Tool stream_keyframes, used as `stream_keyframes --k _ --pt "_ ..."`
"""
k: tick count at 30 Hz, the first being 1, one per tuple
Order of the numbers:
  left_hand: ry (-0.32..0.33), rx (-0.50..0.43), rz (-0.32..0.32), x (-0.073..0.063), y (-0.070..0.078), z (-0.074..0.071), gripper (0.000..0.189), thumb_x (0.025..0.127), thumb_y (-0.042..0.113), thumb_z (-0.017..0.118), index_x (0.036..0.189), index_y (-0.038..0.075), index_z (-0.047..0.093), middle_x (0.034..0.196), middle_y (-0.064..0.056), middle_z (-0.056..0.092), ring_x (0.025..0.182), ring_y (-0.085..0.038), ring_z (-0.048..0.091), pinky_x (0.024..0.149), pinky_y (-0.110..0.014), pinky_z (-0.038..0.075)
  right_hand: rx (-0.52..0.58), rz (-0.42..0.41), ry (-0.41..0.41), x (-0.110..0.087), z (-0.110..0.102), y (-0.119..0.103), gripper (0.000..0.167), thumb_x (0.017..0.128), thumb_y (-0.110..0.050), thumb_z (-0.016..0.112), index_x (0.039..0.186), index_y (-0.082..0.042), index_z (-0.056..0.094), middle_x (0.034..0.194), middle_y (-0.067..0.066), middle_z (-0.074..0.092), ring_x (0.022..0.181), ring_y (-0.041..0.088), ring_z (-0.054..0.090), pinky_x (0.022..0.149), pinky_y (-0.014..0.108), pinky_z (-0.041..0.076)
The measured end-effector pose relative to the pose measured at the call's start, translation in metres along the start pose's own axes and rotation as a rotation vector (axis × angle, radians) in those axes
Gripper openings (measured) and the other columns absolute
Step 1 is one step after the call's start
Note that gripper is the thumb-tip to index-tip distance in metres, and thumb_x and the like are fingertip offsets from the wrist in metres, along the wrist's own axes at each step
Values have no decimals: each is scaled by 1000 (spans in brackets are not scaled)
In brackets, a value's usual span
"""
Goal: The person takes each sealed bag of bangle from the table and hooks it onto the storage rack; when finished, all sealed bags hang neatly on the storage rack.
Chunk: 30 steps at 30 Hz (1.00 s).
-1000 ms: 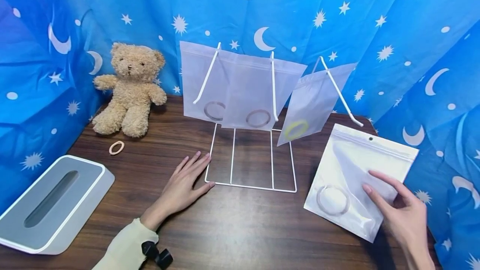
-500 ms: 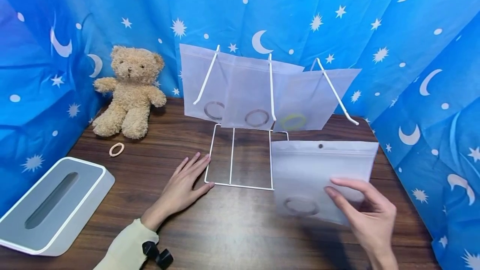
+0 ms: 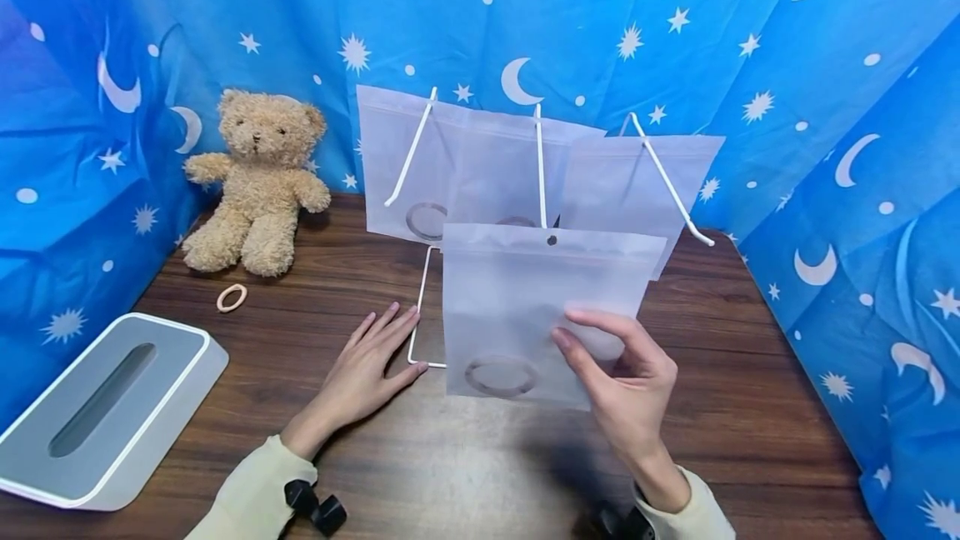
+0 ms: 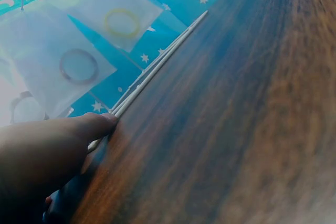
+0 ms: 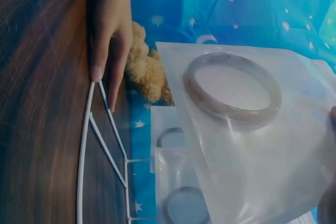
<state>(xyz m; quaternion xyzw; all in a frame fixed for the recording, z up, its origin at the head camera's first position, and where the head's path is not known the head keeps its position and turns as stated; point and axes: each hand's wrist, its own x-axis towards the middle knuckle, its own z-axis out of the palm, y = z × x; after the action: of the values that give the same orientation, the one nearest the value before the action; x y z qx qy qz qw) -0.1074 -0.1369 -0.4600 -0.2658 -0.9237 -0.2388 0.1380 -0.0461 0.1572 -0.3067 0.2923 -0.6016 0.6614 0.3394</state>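
My right hand point(image 3: 633, 382) pinches a frosted zip bag point(image 3: 502, 298) between thumb and forefinger, with a pale bangle point(image 5: 231, 111) inside. The bag's punched hole is at the front tip of the middle prong point(image 3: 540, 165) of a white wire display rack point(image 3: 422, 294); whether the tip is through it I cannot tell. Similar bags hang on the rack's left, middle and right prongs, the right one with a yellow ring point(image 4: 122, 23). Flat on the table, my left hand point(image 3: 363, 382) touches the rack base's left front corner with its fingertips and thumb.
A teddy bear point(image 3: 258, 182) sits at the back left of the wooden table point(image 3: 735, 407). In front of it lies a small beige ring point(image 3: 232, 298). A grey-topped tissue box point(image 3: 112, 407) stands at the left edge. Blue star-patterned cloth point(image 3: 675, 23) surrounds the table.
My right hand has carried its bag leftward from the right side to the middle prong. The right hanging bag has swung round to face forward. My left hand has stayed in place.
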Motion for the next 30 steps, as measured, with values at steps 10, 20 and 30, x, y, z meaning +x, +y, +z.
stream_keyframes --k 10,20,30 --pt "3 8 3 -1 -1 1 72 92 49 64 147 7 44 151 -6 42 142 -29 30 116 -51 16 -56 22 5 3 7 7 30 72 26 70 100 16 67 97 26 68 87 21 69 68 20 56" --pt "2 15 7 0 -2 1 72 93 50 62 148 8 44 152 -6 42 143 -28 29 116 -50 16 -114 48 24 3 4 21 30 73 24 71 101 14 68 96 24 69 88 21 68 64 16 52" --pt "13 8 11 -1 -3 2 72 92 50 63 147 7 44 151 -6 42 142 -29 30 116 -51 16 -148 142 61 29 3 58 27 77 16 74 103 11 70 91 25 69 76 14 70 62 20 55"
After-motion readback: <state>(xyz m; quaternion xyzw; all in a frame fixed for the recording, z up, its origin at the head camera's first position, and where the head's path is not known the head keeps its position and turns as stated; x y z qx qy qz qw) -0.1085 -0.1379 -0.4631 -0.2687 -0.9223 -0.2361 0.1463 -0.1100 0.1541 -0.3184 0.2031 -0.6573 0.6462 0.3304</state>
